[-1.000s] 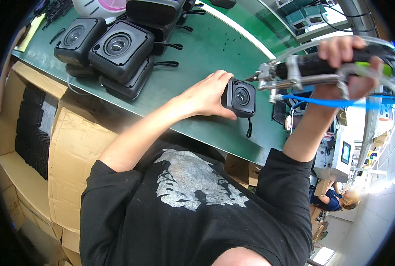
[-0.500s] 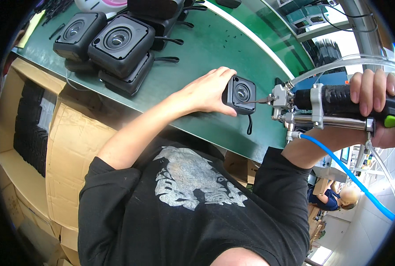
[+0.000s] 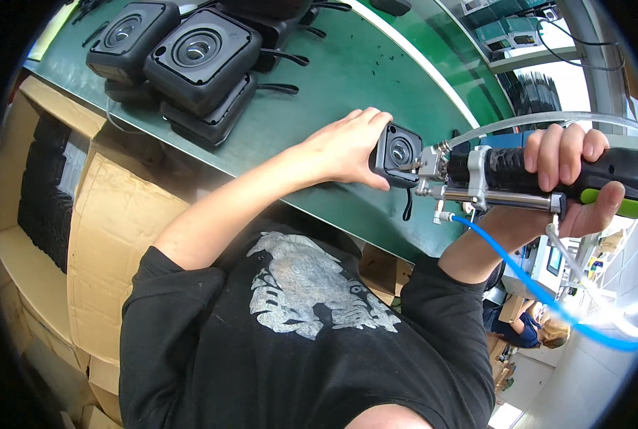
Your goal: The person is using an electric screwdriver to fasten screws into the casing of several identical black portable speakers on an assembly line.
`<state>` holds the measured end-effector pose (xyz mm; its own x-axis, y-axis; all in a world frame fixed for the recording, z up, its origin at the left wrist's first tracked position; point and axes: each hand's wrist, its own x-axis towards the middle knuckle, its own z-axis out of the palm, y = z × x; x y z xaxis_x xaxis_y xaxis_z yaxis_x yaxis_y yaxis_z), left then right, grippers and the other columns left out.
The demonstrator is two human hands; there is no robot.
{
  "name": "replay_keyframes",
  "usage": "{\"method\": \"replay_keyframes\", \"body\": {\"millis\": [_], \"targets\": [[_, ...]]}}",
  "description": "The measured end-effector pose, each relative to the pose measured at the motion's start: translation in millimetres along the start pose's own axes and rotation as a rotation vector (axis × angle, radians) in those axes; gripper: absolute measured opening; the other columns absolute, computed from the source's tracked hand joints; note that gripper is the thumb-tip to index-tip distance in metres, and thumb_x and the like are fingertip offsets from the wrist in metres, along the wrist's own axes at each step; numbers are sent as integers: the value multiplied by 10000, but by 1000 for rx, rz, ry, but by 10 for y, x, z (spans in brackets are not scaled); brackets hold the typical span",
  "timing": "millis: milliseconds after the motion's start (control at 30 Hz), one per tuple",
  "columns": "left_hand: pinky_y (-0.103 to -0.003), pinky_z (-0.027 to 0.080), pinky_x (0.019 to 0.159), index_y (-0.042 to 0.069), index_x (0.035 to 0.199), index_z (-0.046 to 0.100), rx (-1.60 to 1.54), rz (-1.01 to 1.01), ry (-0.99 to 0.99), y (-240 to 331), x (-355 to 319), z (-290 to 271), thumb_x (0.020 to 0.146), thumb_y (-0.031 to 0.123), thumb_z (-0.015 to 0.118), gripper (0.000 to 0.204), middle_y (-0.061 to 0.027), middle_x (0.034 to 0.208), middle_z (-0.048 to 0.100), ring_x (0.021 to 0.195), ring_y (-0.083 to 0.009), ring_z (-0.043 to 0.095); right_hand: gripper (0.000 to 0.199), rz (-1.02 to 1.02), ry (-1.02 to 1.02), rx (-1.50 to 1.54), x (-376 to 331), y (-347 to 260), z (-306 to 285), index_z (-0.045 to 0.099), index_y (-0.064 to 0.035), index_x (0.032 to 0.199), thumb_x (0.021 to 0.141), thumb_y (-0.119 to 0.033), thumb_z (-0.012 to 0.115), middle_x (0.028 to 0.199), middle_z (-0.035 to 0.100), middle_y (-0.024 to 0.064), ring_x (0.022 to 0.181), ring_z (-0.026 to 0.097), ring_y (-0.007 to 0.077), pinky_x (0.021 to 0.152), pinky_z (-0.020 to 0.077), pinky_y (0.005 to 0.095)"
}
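**Power driver (image 3: 503,169) at the face of a small black device (image 3: 405,134)**

At a green worktop (image 3: 312,89), a person's left hand (image 3: 349,150) steadies the small black device, its grip closed around the near side, thumb below and fingers above. The device sits over the worktop near its front edge, round lens-like face up, a short wrist strap (image 3: 408,206) trailing from its lower side. The right hand (image 3: 568,159) has its grip wrapped around the handle of the power driver, whose metal head lies over the device's lower right corner; whether the tip bears on a screw cannot be told. A blue hose (image 3: 501,252) and a clear tube (image 3: 541,117) run off the tool. To the left, larger black devices (image 3: 204,57) stand stacked on the worktop, above an open cardboard box (image 3: 129,236) holding rows of black pieces (image 3: 44,207). At far right, a co-worker (image 3: 525,330) in dark blue holds a small carton (image 3: 512,308).
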<state>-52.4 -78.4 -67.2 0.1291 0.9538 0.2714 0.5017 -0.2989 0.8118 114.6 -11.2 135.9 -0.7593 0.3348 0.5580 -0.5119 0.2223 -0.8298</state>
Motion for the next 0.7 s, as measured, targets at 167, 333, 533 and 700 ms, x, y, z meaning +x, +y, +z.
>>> {"method": "replay_keyframes", "body": {"millis": [167,333,533,700], "targets": [[-420,433,1003,-29,1295,413,57,36,3,36,34,-15,616,327,847,881,-219,1224,512,1180,-367,501,407,-67,90,49,1,130,66,482,-24,1027,953,-420,541,758,530,71,582,522,163,589,436,341],[-418,450,986,-21,1341,383,208,34,-121,107,122,-217,620,336,829,919,-222,1232,511,1171,-374,512,423,-56,-17,73,239,-354,-162,511,-24,1057,945,-431,526,797,532,68,614,524,163,635,427,348],[-409,400,1055,-59,1350,403,563,206,-264,201,323,-256,587,363,833,972,-222,1222,530,1178,-363,513,406,52,-51,-94,345,-945,-525,441,-24,1024,911,-383,595,753,483,30,582,523,115,607,426,274],[-417,395,1041,-90,1346,387,504,164,-299,388,486,-22,558,312,832,991,-256,1240,525,1161,-396,506,342,-84,547,-405,31,-392,-626,548,-32,963,928,-364,624,704,536,55,534,512,128,539,422,259]]}}
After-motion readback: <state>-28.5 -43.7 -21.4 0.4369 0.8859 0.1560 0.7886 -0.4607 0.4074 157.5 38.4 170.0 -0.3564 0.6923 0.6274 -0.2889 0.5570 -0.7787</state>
